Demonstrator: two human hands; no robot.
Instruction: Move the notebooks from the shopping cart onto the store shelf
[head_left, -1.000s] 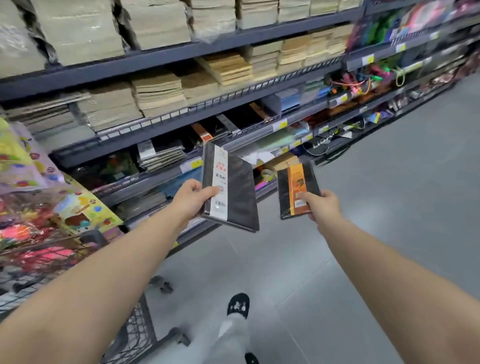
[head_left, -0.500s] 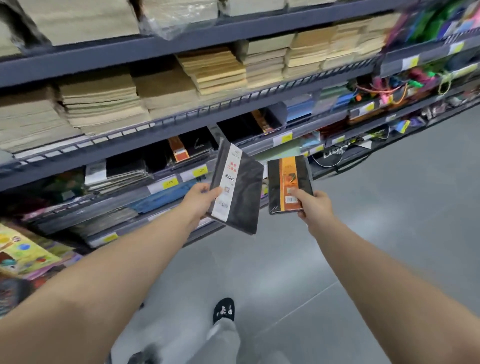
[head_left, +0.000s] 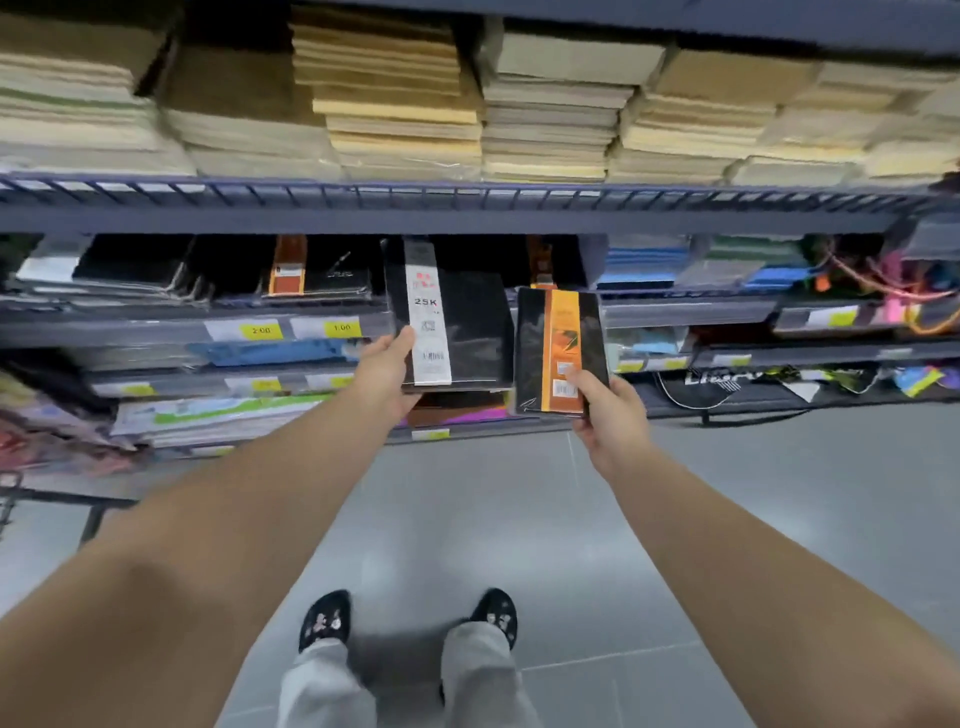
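The shelf (head_left: 467, 213) fills the upper half of the view, its dark tiers running side to side. Grey floor (head_left: 727, 493) spreads below it. The top tier carries stacks of tan and cream paper (head_left: 395, 104). The tier beneath holds stock notebooks (head_left: 332, 270) lying flat, black with some orange bands, and blue and green pads (head_left: 644, 260) further right.

Both bare arms reach forward. The white-band notebook (head_left: 467, 327), black and the larger of the two held, is in the air in front of the middle tier, its top edge up against that tier's opening. The left hand (head_left: 384, 371) grips it at the lower left edge, thumb on the cover. The orange-band notebook (head_left: 535, 353), smaller, hangs just beside it to the right and a little lower. Whether the two touch cannot be told. The right hand (head_left: 610, 410) grips it at the lower right corner, thumb pressed on the band.

Two black shoes (head_left: 324, 618) stand on the floor below. Yellow price tags (head_left: 260, 330) sit on the rail left of the left hand.
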